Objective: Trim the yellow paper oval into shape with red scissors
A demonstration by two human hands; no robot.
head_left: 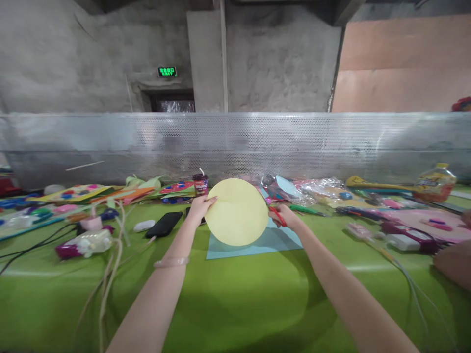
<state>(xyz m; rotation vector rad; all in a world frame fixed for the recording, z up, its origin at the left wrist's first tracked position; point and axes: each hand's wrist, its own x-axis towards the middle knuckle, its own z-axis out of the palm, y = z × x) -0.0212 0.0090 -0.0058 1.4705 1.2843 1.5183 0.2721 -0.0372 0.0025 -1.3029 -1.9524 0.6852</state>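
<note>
My left hand (200, 206) pinches the left edge of a round yellow paper disc (237, 212) and holds it upright above the green table (235, 294). My right hand (285, 215) grips red-handled scissors (276, 214) at the disc's right edge. A light blue paper sheet (265, 242) lies flat on the table under the disc. The scissor blades are hidden behind the disc.
A black phone (164, 224) lies left of my left hand, a dark drink cup (200, 184) behind it. Coloured craft sheets, glue bottles and cords crowd the left; plastic bags, tools and a yellow bottle (436, 182) the right. Another person's hand (454, 264) is at the right edge. A perforated metal barrier (235, 142) runs behind.
</note>
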